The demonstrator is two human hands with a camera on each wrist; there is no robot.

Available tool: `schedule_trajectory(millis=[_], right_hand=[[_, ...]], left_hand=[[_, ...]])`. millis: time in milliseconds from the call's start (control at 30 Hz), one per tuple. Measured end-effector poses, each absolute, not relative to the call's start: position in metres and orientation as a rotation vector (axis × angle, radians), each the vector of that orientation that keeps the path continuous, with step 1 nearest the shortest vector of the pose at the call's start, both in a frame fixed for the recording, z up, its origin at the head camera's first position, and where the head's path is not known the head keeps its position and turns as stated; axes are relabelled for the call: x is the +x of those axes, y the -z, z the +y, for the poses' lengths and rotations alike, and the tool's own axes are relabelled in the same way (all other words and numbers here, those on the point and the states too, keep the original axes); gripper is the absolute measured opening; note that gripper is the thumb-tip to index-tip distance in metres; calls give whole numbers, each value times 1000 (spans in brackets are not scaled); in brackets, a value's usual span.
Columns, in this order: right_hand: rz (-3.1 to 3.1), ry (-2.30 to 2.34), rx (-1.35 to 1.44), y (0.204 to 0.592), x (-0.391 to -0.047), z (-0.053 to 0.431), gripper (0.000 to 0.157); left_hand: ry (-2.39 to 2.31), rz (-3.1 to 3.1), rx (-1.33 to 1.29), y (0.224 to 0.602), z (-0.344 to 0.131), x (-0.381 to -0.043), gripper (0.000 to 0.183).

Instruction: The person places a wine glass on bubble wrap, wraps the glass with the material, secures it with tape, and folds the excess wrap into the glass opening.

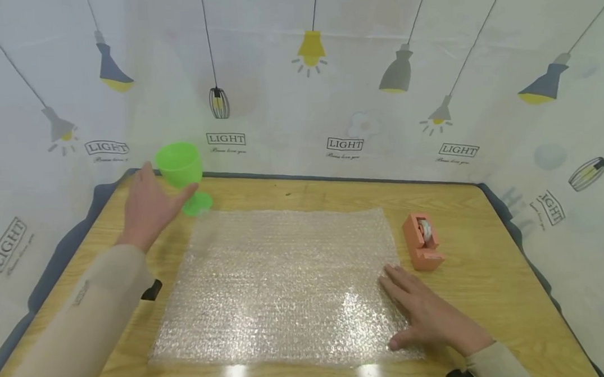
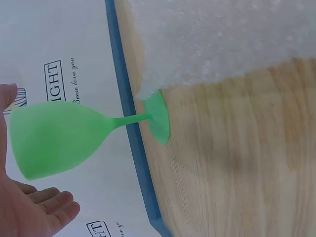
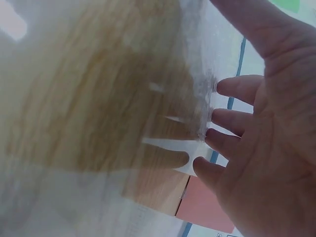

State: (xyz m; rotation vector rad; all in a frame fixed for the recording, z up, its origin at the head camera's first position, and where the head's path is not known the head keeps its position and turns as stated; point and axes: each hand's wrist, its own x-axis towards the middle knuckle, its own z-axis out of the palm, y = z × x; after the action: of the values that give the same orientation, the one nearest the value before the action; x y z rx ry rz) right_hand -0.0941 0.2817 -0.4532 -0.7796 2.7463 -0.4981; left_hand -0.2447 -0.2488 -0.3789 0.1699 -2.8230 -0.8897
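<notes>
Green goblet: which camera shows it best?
Left wrist: the green goblet appears large, bowl, stem and foot visible. Head: smaller, partly behind the left hand. Right wrist: only a green corner patch, possibly it.

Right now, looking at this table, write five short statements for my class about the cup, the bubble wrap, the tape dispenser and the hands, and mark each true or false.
1. The left hand is at the green cup. True.
2. The green cup lies on its side. False: it stands upright.
3. The right hand is at the right side of the bubble wrap. True.
4. The bubble wrap is rolled up. False: it lies spread out on the table.
5. The tape dispenser is right of the bubble wrap. True.
</notes>
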Motion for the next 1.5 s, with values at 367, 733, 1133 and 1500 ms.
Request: schedule_trajectory(millis=[367, 733, 1133, 1500], right_hand=[[2749, 446, -787, 454, -98, 281, 128], [2765, 412, -810, 450, -99, 277, 127], [2775, 440, -805, 455, -97, 280, 127], [2780, 422, -813, 454, -98, 280, 126]], left_hand=[[1012, -2718, 248, 381, -243, -261, 106], [1092, -2674, 345, 386, -243, -266, 97], [1123, -2653, 333, 385, -238, -271, 95], [1076, -2640, 287, 380, -239, -264, 91]])
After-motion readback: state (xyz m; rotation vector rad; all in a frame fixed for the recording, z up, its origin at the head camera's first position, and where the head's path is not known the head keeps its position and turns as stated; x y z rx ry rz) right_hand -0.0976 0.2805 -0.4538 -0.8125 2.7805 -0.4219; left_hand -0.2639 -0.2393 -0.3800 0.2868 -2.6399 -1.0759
